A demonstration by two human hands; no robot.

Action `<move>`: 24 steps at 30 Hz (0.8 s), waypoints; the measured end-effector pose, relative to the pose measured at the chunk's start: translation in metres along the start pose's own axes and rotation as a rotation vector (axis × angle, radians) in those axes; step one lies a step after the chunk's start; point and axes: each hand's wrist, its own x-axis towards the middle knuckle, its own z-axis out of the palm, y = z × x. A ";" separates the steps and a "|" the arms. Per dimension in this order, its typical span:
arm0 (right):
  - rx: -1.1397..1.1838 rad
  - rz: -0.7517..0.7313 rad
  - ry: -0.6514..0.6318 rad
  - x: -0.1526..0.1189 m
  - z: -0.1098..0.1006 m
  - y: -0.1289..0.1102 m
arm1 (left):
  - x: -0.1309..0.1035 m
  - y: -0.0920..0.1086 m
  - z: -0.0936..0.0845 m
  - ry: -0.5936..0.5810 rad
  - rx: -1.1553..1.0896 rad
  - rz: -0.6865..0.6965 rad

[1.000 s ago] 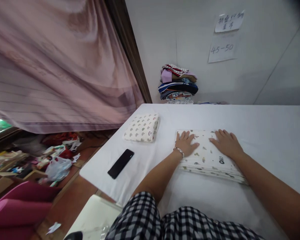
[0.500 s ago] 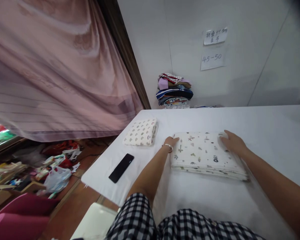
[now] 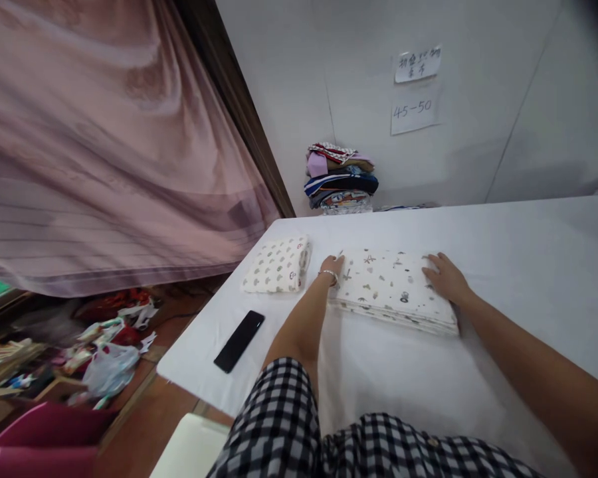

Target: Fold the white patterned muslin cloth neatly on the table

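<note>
A folded white cloth point(image 3: 389, 285) with small grey-green and brown plant prints lies on the white table, its layers stacked at the near edge. My left hand point(image 3: 333, 265), with a bracelet at the wrist, grips its left side near the far corner. At the right side, my right hand point(image 3: 444, 275) holds the edge, thumb and fingertips over the top; some of its fingers are hidden. To the left lies a smaller folded cloth point(image 3: 278, 265) with rows of grey motifs, apart from both hands. Nearer me on the table is a black phone point(image 3: 239, 340).
The white table point(image 3: 528, 265) reaches the wall, where two handwritten papers point(image 3: 412, 113) hang. A pile of folded fabrics point(image 3: 341, 179) stands behind its far edge. A pink curtain point(image 3: 104, 146) hangs at left, above floor clutter with a plastic bag point(image 3: 110, 367).
Both hands have shifted the plant-print cloth a little left and away from me. The right hand's fingers now show more spread along its edge. The camera view has also moved slightly.
</note>
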 end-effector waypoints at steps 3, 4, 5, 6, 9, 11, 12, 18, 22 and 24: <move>-0.031 -0.009 -0.002 -0.008 -0.010 -0.002 | -0.010 -0.013 -0.002 -0.040 -0.026 -0.030; -0.044 -0.021 0.001 -0.013 -0.015 -0.003 | -0.015 -0.017 -0.003 -0.051 -0.035 -0.038; -0.052 -0.044 0.007 -0.019 -0.020 -0.005 | -0.022 -0.022 -0.006 -0.060 -0.046 -0.048; -0.053 -0.080 0.010 -0.026 -0.025 -0.008 | -0.028 -0.027 -0.008 -0.072 -0.061 -0.061; -0.029 -0.246 -0.041 -0.053 -0.033 -0.018 | -0.051 -0.044 -0.016 -0.126 -0.129 -0.107; -0.016 -0.387 -0.111 -0.072 -0.034 -0.024 | -0.066 -0.054 -0.019 -0.155 -0.183 -0.133; -0.019 -0.448 -0.151 -0.081 -0.034 -0.027 | -0.073 -0.058 -0.019 -0.157 -0.203 -0.140; -0.114 -0.537 -0.237 -0.111 -0.033 -0.030 | -0.097 -0.064 -0.015 -0.092 -0.221 -0.144; -0.162 -0.621 -0.210 -0.117 -0.028 -0.027 | -0.100 -0.060 -0.010 -0.068 -0.244 -0.154; -0.185 -0.645 -0.200 -0.118 -0.025 -0.024 | -0.100 -0.059 -0.008 -0.057 -0.245 -0.157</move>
